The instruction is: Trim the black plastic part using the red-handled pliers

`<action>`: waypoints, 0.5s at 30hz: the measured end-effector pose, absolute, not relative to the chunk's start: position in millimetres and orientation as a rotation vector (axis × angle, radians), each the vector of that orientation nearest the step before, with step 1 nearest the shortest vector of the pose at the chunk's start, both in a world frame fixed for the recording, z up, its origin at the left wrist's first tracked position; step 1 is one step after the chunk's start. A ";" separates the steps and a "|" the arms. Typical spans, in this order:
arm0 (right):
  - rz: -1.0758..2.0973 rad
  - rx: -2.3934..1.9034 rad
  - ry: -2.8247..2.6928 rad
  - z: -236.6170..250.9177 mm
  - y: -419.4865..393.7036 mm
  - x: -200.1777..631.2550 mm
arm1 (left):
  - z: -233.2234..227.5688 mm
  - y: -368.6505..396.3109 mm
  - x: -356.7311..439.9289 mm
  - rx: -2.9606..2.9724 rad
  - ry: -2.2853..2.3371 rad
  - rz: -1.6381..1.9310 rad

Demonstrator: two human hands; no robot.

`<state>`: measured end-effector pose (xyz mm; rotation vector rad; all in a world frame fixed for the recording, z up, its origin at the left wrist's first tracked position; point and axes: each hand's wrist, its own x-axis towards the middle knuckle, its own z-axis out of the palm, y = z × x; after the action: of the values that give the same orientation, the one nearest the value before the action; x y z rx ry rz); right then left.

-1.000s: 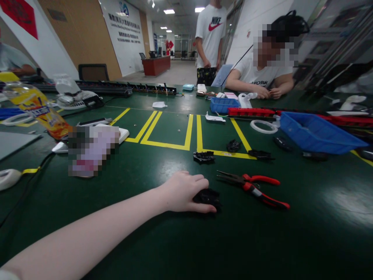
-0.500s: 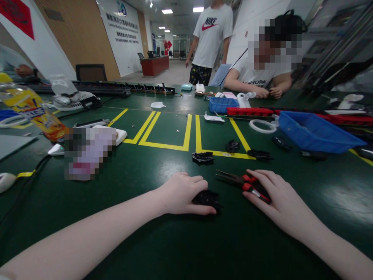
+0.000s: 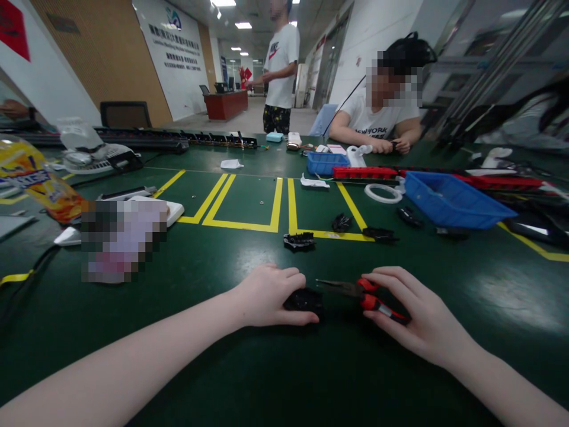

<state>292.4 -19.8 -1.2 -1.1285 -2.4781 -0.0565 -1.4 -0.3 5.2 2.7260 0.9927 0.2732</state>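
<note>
My left hand is closed round a small black plastic part, thumb along its near side and fingers over its far side. To the right, my right hand grips red-handled needle-nose pliers. Their slim jaws point left, just above and beside the black part, and look closed. Whether the tips touch the part I cannot tell. Beyond my hands a similar black part lies on the green table, and further black pieces rest by the yellow tape.
A blue tray stands at the right, near a white ring and red strips. A smaller blue bin is farther back. At left are a drink bottle and a blurred phone-like object. A co-worker sits across the table.
The plier jaws have come together and the pliers sit nearer the black part. My left hand keeps its hold. The view has shifted slightly right, and the standing person has turned.
</note>
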 end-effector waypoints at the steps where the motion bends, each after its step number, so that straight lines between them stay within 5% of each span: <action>1: -0.069 -1.090 -2.495 -2.1 -20.8 292.8 | 5.1 -0.1 -1.5 2.727 0.991 0.272; 15: -0.079 -0.979 -2.567 -3.7 -25.8 286.1 | 3.1 -0.4 -2.0 2.718 0.951 0.307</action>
<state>286.1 -25.8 -3.7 -0.9793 -2.5673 -0.0787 -2.0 -0.4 3.1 2.7177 0.9511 0.3070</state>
